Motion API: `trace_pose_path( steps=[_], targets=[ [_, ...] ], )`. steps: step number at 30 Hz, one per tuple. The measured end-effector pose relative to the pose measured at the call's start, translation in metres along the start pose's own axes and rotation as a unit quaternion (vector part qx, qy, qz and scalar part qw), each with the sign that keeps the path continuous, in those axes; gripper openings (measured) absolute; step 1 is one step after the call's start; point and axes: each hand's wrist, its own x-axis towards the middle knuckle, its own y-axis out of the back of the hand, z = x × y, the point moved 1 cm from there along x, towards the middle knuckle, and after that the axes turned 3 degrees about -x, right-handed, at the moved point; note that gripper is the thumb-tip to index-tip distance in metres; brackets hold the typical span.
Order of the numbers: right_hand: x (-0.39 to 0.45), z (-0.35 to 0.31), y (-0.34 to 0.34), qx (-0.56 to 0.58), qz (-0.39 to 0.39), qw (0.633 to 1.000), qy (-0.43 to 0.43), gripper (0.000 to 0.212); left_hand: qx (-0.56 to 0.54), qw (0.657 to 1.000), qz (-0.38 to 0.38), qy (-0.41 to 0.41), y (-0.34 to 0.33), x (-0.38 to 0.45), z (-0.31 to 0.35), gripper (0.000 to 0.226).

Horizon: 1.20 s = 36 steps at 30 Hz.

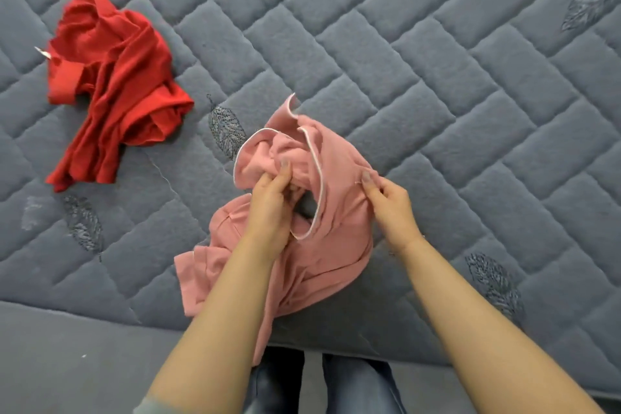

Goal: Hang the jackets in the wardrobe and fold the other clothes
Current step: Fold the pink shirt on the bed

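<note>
Two hands on the pink garment [336,212] at the mattress [437,77] edge: left hand [272,205] grips bunched fabric near the neckline, right hand [389,205] pinches a shoulder seam. Best to spread it flat before folding; the red garment [114,84] waits, crumpled, well apart.

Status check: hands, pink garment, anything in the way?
Left hand and right hand both gripping pink garment, still bunched on mattress. Red garment crumpled far left, apart. Nothing blocking.
</note>
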Motion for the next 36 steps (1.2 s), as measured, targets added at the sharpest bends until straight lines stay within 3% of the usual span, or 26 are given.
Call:
trace_pose_path(
  steps=[2,4,6,7,9,11,13,15,17,20,22,23,26,28,31,33,34,36],
  targets=[
    [-0.007,0.008,0.011,0.101,0.009,0.992,-0.072,0.032,-0.026,0.999,-0.023,0.039,0.006,-0.007,0.001,0.029],
    [-0.014,0.02,0.025,0.101,0.072,0.984,-0.13,0.021,0.011,0.99,0.06,0.124,0.016,-0.014,-0.011,0.012],
    [-0.016,0.035,0.042,0.046,0.154,0.971,-0.178,0.023,0.08,0.96,0.177,0.201,0.027,-0.019,-0.023,0.018],
    [-0.016,0.038,0.051,0.016,0.179,0.965,-0.19,0.029,0.105,0.947,0.218,0.21,0.031,-0.019,-0.025,0.017],
    [-0.013,0.036,0.063,-0.052,0.191,0.968,-0.153,0.034,0.117,0.947,0.262,0.147,0.033,-0.012,-0.021,0.007],
    [-0.007,0.018,0.064,-0.091,0.181,0.978,-0.059,0.029,0.106,0.959,0.252,0.074,0.023,-0.002,-0.012,0.03],
    [0.003,-0.004,0.055,-0.133,0.157,0.978,0.032,0.025,0.128,0.963,0.229,0.062,0.004,0.009,-0.002,0.043],
    [0.024,-0.022,0.04,-0.195,0.124,0.97,0.072,0.029,0.129,0.955,0.22,0.15,-0.013,0.023,0.005,0.057],
    [0.048,-0.035,0.024,-0.231,0.092,0.967,0.047,0.041,0.041,0.931,0.213,0.292,-0.024,0.04,0.01,0.067],
    [0.079,-0.043,0.01,-0.26,0.029,0.964,-0.044,0.047,0.006,0.883,0.259,0.392,-0.03,0.054,0.01,0.053],
    [0.09,-0.041,0.008,-0.285,-0.005,0.956,-0.068,0.041,0.058,0.872,0.299,0.383,-0.029,0.054,0.005,0.025],
    [0.091,-0.041,0.01,-0.272,-0.011,0.96,-0.07,0.036,0.082,0.879,0.3,0.362,-0.028,0.054,0.001,0.022],
    [0.078,-0.04,0.021,-0.12,-0.052,0.987,-0.091,0.017,0.045,0.915,0.285,0.281,-0.021,0.047,-0.008,0.027],
    [0.068,-0.047,0.034,-0.104,-0.111,0.982,-0.108,0.015,-0.023,0.939,0.276,0.204,-0.019,0.034,0.003,0.02],
    [0.061,-0.065,0.041,-0.147,-0.227,0.954,-0.131,0.042,-0.123,0.982,0.094,0.106,-0.02,0.007,0.031,0.02],
    [0.066,-0.08,0.039,-0.172,-0.216,0.956,-0.103,0.07,-0.151,0.981,-0.014,0.118,-0.023,-0.012,0.051,0.03],
    [0.068,-0.088,0.036,-0.185,-0.203,0.958,-0.081,0.07,-0.151,0.979,-0.045,0.128,-0.025,-0.018,0.057,0.039],
    [0.068,-0.104,0.025,-0.22,-0.227,0.948,-0.038,0.048,-0.131,0.977,-0.082,0.148,-0.032,-0.028,0.069,0.045]
  ],
)
